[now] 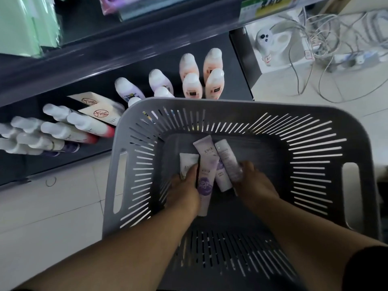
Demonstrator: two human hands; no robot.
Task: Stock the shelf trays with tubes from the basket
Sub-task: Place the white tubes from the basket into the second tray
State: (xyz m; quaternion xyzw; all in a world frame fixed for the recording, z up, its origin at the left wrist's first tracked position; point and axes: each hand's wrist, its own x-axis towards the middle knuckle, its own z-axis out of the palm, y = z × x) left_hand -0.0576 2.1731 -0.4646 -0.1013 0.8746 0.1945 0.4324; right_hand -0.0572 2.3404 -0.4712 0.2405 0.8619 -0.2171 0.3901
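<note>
- both forearms reach down into the basket [231,104], which sits on the floor tight against the shelf front.
- left hand [184,189]: fingers curled over the lower end of a short white tube [187,162], grasping it.
- right hand [255,182]: fingers wrapped round the base of a pale lilac tube [227,159], grasping it.
- between the hands, loose on the basket floor: a long purple tube [204,166] and a white-and-purple tube [223,181], both touching the held ones.
- beyond the rim: bottom shelf [236,59] with capped white tubes [63,131] lying down and upright peach bottles [214,85]. tray edges not clear.
- risks, as i judge them: the packed tubes may drag a neighbour up and drop it. a lifted hand swinging over the rim could topple the bottles just behind it. a one-end grip may let a smooth tube slip.
</note>
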